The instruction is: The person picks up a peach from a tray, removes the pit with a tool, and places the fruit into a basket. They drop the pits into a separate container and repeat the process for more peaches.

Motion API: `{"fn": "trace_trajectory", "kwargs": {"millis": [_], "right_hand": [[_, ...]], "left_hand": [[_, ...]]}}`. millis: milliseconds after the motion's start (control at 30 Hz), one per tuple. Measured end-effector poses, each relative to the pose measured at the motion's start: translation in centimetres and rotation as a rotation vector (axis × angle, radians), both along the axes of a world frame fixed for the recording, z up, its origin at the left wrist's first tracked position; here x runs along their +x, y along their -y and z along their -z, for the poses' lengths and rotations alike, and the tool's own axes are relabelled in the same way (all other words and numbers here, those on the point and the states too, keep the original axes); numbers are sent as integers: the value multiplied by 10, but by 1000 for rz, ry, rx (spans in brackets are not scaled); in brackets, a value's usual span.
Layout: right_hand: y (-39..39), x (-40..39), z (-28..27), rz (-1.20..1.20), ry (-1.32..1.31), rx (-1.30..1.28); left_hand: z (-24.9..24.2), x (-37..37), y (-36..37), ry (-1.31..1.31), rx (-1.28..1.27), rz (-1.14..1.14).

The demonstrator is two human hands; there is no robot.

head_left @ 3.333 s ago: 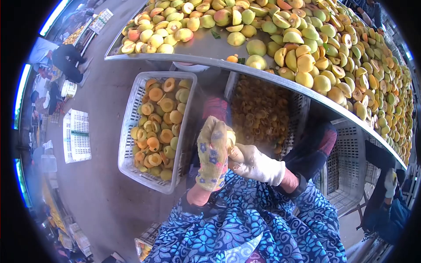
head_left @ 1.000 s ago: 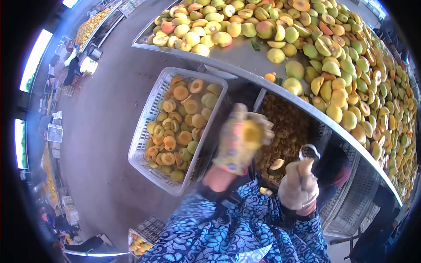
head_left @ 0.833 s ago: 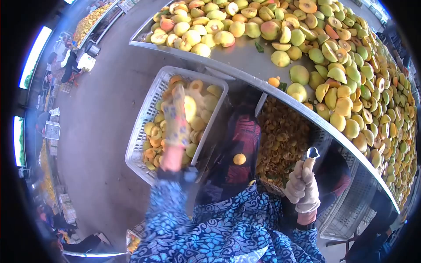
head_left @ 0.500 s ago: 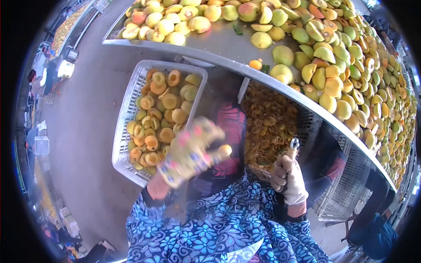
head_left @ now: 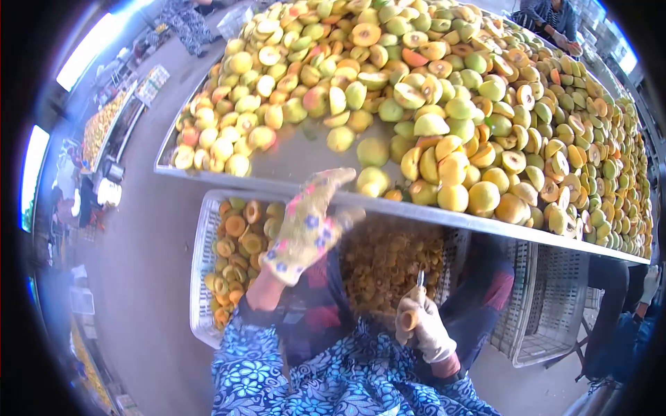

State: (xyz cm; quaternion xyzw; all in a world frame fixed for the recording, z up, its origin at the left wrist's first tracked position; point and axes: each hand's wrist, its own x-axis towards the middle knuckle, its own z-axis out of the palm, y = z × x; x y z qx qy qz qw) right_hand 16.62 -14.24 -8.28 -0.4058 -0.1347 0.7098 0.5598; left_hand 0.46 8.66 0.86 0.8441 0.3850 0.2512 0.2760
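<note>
My left hand (head_left: 309,229), in a patterned glove, is raised at the table's front edge. Its thumb and fingers are apart, and I see nothing held. Closest to it are halved yellow-green peaches (head_left: 374,182) on the metal table (head_left: 305,149). My right hand (head_left: 424,327), in a pale glove, is wrapped around a coring tool (head_left: 420,279) with a wooden handle and a metal tip pointing up. Behind that hand, a container of brown-orange scraps (head_left: 388,267) sits partly under the table. Left of my left hand, hollowed peach halves (head_left: 236,256) fill a white crate (head_left: 202,277).
The table's metal rim (head_left: 430,209) runs across in front of me. Stacked grey crates (head_left: 555,305) stand at the right, under the table. One person (head_left: 548,24) is at the far side of the table, and another's gloved hand (head_left: 650,284) shows at the right edge.
My view has tilted up, showing more of the table. My left hand has moved from beside the crate to the table edge, and the small yellow piece at its fingertips is no longer visible.
</note>
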Motion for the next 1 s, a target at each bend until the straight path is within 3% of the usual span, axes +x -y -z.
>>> {"fn": "trace_trajectory", "kwargs": {"millis": [33, 100, 133, 167, 300, 400, 467, 500, 567, 600, 667, 700, 733, 800, 867, 900, 933, 1000], "right_hand": [[-10, 6, -23, -47, 139, -225], [-6, 10, -5, 13, 100, -17], [-7, 12, 11, 58, 33, 118], [-11, 18, -5, 0, 110, -92], [-8, 20, 15, 47, -4, -14], [-8, 21, 8, 2, 63, -55], [-7, 17, 14, 9, 285, 61], [-4, 17, 12, -11, 238, -4], [-10, 18, -12, -75, 158, -132], [-8, 13, -8, -78, 164, -127], [-8, 7, 6, -101, 343, 4], [-7, 1, 8, -90, 303, 9], [-7, -6, 9, -37, 428, 93], [-5, -9, -9, -134, 492, 11], [0, -8, 10, -184, 602, 93], [2, -11, 21, -121, 512, 148], [1, -13, 25, -61, 413, 190], [-7, -1, 2, -112, 312, 31]], "left_hand": [[14, 13, -20, 23, -31, -38], [37, 40, -51, 50, -47, -67], [46, 55, -62, -62, 89, -89], [48, 70, -71, -169, 223, -114], [70, 101, -92, -482, 227, -87], [62, 87, -106, -364, 174, 14], [49, 72, -106, 301, -293, -275], [45, 67, -100, 293, -295, -275], [36, 53, -91, 295, 62, -313], [35, 51, -87, 301, 66, -316], [36, 61, -78, 52, 363, -160], [36, 70, -72, -103, 287, -186], [35, 79, -68, -254, 209, -211], [58, 89, -72, -315, 81, -135], [49, 89, -70, -181, 19, -98], [43, 87, -65, -101, -43, -114], [54, 84, -66, -65, 119, -110], [41, 74, -50, 57, 75, -51]]}}
